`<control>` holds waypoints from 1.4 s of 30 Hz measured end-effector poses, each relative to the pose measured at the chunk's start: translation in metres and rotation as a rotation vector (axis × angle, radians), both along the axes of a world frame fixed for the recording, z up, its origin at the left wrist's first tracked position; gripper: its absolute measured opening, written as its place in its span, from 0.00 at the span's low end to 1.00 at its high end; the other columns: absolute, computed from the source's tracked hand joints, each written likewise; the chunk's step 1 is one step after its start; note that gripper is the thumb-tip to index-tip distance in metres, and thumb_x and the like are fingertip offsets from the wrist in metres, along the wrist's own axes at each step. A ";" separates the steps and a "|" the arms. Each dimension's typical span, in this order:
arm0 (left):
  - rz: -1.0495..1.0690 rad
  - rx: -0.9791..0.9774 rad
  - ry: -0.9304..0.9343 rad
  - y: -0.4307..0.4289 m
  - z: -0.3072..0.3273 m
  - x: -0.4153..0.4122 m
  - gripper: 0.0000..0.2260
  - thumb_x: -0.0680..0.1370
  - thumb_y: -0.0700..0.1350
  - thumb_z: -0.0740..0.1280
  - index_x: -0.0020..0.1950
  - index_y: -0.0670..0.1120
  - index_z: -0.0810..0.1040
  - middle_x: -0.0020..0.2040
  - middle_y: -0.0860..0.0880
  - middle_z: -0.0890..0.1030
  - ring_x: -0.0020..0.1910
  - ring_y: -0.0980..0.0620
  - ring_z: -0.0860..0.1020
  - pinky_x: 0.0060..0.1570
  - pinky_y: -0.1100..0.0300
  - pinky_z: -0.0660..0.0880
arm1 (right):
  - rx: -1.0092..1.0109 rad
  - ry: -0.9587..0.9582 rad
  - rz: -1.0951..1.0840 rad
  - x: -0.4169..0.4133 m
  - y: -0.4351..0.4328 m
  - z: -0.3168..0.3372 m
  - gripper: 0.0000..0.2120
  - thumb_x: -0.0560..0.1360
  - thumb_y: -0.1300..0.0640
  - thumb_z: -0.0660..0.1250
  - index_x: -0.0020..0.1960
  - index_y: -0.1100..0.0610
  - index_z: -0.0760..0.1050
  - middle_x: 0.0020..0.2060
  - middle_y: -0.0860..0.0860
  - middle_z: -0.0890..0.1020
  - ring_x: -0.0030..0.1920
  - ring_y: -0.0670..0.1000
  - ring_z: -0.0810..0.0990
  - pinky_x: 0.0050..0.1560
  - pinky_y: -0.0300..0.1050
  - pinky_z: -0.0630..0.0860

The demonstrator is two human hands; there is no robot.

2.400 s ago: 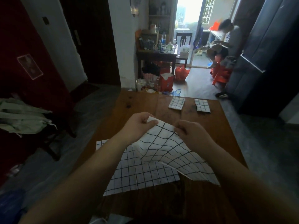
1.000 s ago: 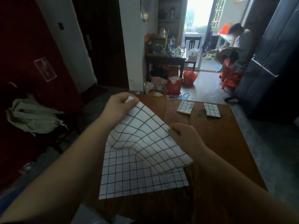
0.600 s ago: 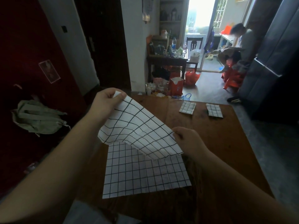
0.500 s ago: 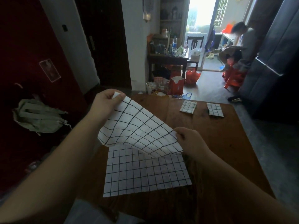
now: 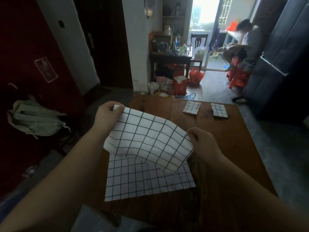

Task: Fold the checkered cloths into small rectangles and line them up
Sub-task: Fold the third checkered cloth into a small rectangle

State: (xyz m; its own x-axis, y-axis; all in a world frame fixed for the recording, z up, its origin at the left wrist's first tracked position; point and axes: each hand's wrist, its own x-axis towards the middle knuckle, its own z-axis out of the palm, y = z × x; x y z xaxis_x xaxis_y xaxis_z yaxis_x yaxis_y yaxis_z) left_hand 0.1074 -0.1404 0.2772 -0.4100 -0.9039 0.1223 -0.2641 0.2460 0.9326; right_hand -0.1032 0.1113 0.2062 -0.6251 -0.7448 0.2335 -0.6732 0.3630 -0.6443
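I hold a white checkered cloth point(image 5: 147, 139) in the air above the wooden table point(image 5: 234, 139). My left hand point(image 5: 108, 116) pinches its far left corner. My right hand point(image 5: 202, 141) pinches its right corner. The cloth sags between them. Under it a second checkered cloth point(image 5: 147, 180) lies flat on the table near me. Two small folded checkered rectangles, one point(image 5: 191, 108) left of the other point(image 5: 219, 110), sit side by side at the table's far edge.
A pale backpack point(image 5: 36, 119) lies on a dark seat to the left. Beyond the table stand a cluttered side table point(image 5: 170, 56), bags point(image 5: 180, 84) on the floor and a dark sofa point(image 5: 280, 64) on the right. A person point(image 5: 245, 47) bends over near the doorway.
My hands spread apart and stretched the held cloth out wide; the left hand went up and left, then both came down a little. The flat cloth and folded ones stayed put.
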 end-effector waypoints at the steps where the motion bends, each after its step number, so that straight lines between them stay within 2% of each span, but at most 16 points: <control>1: -0.002 -0.005 -0.014 0.002 -0.002 -0.002 0.05 0.82 0.47 0.67 0.54 0.51 0.83 0.51 0.52 0.83 0.53 0.51 0.82 0.58 0.46 0.80 | -0.009 -0.001 0.002 0.000 0.001 0.001 0.09 0.83 0.57 0.61 0.51 0.49 0.79 0.37 0.45 0.80 0.36 0.43 0.79 0.37 0.37 0.73; 5: -0.044 -0.017 -0.081 0.007 -0.012 -0.010 0.04 0.82 0.45 0.67 0.52 0.52 0.81 0.52 0.52 0.81 0.52 0.51 0.81 0.57 0.45 0.80 | -0.036 0.058 -0.019 0.000 0.000 0.009 0.10 0.82 0.60 0.62 0.46 0.47 0.75 0.37 0.46 0.79 0.38 0.44 0.78 0.38 0.39 0.73; 9: -0.139 -0.105 -0.247 0.006 -0.020 -0.017 0.05 0.82 0.43 0.67 0.53 0.53 0.80 0.51 0.52 0.81 0.52 0.52 0.80 0.56 0.48 0.80 | -0.052 -0.028 -0.041 0.000 -0.001 0.018 0.08 0.82 0.61 0.61 0.47 0.53 0.75 0.36 0.47 0.78 0.33 0.42 0.76 0.33 0.33 0.69; 13: -0.218 -0.202 -0.421 0.002 -0.029 -0.023 0.08 0.82 0.43 0.66 0.52 0.58 0.78 0.50 0.55 0.80 0.51 0.57 0.78 0.47 0.58 0.76 | -0.197 -0.251 -0.034 0.004 0.001 0.027 0.08 0.82 0.65 0.59 0.46 0.61 0.74 0.37 0.51 0.77 0.33 0.40 0.73 0.34 0.32 0.71; 16: -0.277 -0.229 -0.488 0.003 -0.034 -0.029 0.09 0.82 0.42 0.65 0.55 0.58 0.77 0.51 0.56 0.79 0.50 0.57 0.78 0.48 0.57 0.78 | -0.271 -0.483 -0.037 0.005 0.004 0.034 0.08 0.81 0.65 0.56 0.47 0.67 0.72 0.39 0.57 0.75 0.37 0.51 0.73 0.38 0.44 0.71; 17: -0.292 -0.229 -0.498 0.004 -0.035 -0.031 0.10 0.82 0.42 0.65 0.55 0.58 0.77 0.51 0.55 0.79 0.49 0.56 0.79 0.48 0.57 0.79 | -0.293 -0.529 -0.040 0.005 0.006 0.036 0.08 0.80 0.65 0.56 0.47 0.68 0.71 0.38 0.56 0.74 0.36 0.50 0.72 0.38 0.45 0.70; 21: -0.374 -0.183 -0.496 0.014 -0.038 -0.045 0.09 0.81 0.42 0.66 0.57 0.57 0.77 0.53 0.55 0.80 0.49 0.56 0.80 0.43 0.60 0.78 | -0.388 -0.678 -0.075 0.010 0.013 0.044 0.09 0.78 0.65 0.56 0.44 0.65 0.73 0.35 0.54 0.75 0.33 0.49 0.73 0.32 0.39 0.71; 23: -0.456 -0.179 -0.503 0.021 -0.040 -0.053 0.13 0.81 0.41 0.66 0.62 0.56 0.77 0.58 0.56 0.79 0.52 0.58 0.79 0.44 0.62 0.76 | -0.404 -0.735 -0.111 0.009 0.014 0.042 0.13 0.78 0.65 0.56 0.40 0.57 0.75 0.31 0.49 0.76 0.29 0.45 0.74 0.30 0.39 0.72; 25: -0.538 -0.167 -0.513 0.027 -0.042 -0.060 0.17 0.81 0.39 0.66 0.67 0.55 0.76 0.61 0.58 0.77 0.56 0.57 0.78 0.46 0.63 0.75 | -0.387 -0.736 -0.121 0.005 0.015 0.039 0.16 0.77 0.62 0.56 0.36 0.50 0.76 0.31 0.48 0.77 0.32 0.47 0.74 0.37 0.45 0.72; 27: -0.632 -0.166 -0.524 0.035 -0.041 -0.067 0.19 0.81 0.40 0.67 0.70 0.55 0.75 0.63 0.59 0.77 0.59 0.56 0.77 0.50 0.62 0.76 | -0.376 -0.730 -0.116 0.001 0.016 0.038 0.15 0.75 0.60 0.57 0.36 0.49 0.78 0.35 0.51 0.78 0.38 0.54 0.74 0.43 0.52 0.69; 29: -0.710 -0.171 -0.504 0.042 -0.041 -0.075 0.17 0.81 0.46 0.68 0.70 0.56 0.75 0.64 0.58 0.79 0.61 0.57 0.77 0.59 0.57 0.77 | -0.385 -0.762 -0.131 -0.002 0.019 0.037 0.16 0.75 0.62 0.56 0.37 0.50 0.79 0.36 0.52 0.78 0.38 0.54 0.73 0.42 0.51 0.69; 30: -0.740 -0.166 -0.477 0.046 -0.041 -0.079 0.15 0.82 0.49 0.67 0.70 0.56 0.75 0.63 0.58 0.80 0.61 0.57 0.78 0.61 0.56 0.77 | -0.395 -0.786 -0.135 -0.004 0.020 0.036 0.16 0.75 0.63 0.56 0.37 0.50 0.79 0.35 0.52 0.77 0.36 0.53 0.73 0.41 0.49 0.68; 32: -0.790 -0.125 -0.416 0.053 -0.039 -0.086 0.14 0.83 0.51 0.66 0.70 0.56 0.76 0.62 0.57 0.81 0.59 0.58 0.79 0.58 0.58 0.78 | -0.414 -0.849 -0.131 -0.008 0.021 0.036 0.17 0.74 0.65 0.56 0.35 0.51 0.78 0.32 0.51 0.75 0.34 0.51 0.71 0.37 0.48 0.66; 37: -0.827 -0.202 -0.363 0.067 -0.038 -0.102 0.12 0.83 0.49 0.67 0.67 0.53 0.78 0.56 0.61 0.79 0.54 0.64 0.77 0.49 0.68 0.72 | -0.383 -0.886 -0.157 -0.019 0.021 0.036 0.12 0.68 0.61 0.60 0.33 0.49 0.79 0.31 0.49 0.76 0.34 0.52 0.70 0.37 0.48 0.65; 40: -0.773 -0.245 -0.334 0.069 -0.038 -0.109 0.09 0.83 0.49 0.67 0.62 0.51 0.82 0.49 0.61 0.80 0.50 0.64 0.77 0.47 0.67 0.71 | -0.322 -0.817 -0.189 -0.027 0.024 0.035 0.21 0.74 0.66 0.58 0.32 0.48 0.80 0.30 0.47 0.77 0.35 0.51 0.72 0.37 0.46 0.67; 42: -0.776 -0.247 -0.330 0.069 -0.036 -0.110 0.08 0.83 0.48 0.66 0.59 0.50 0.83 0.48 0.61 0.80 0.48 0.65 0.77 0.46 0.67 0.71 | -0.325 -0.754 -0.194 -0.030 0.027 0.032 0.19 0.76 0.67 0.59 0.35 0.50 0.80 0.32 0.50 0.77 0.36 0.52 0.72 0.39 0.47 0.68</control>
